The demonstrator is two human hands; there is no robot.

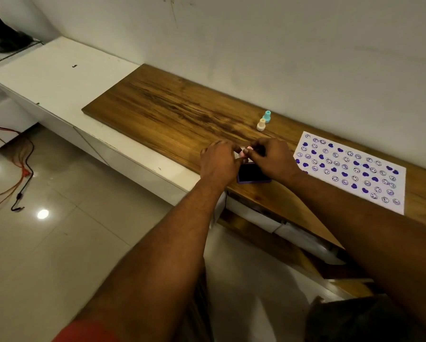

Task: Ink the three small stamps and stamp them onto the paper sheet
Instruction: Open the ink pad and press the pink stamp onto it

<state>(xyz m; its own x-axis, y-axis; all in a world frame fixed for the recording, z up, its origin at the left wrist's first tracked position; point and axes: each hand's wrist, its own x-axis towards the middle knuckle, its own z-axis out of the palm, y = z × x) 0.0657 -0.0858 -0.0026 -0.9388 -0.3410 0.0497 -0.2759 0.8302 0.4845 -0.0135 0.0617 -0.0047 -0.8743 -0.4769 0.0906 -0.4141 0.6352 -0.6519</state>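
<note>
Between curled fingers of left hand and right hand, a small pink stamp is pinched, near a purple-rimmed dark ink pad.

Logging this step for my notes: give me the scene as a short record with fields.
left hand: pinches the pink stamp
right hand: pinches the same stamp
ink pad: open, dark, just below the hands
teal stamp: upright on the wooden board, near the wall
cream stamp: upright, next to the teal one
paper sheet: right of the hands, covered in purple prints
</note>
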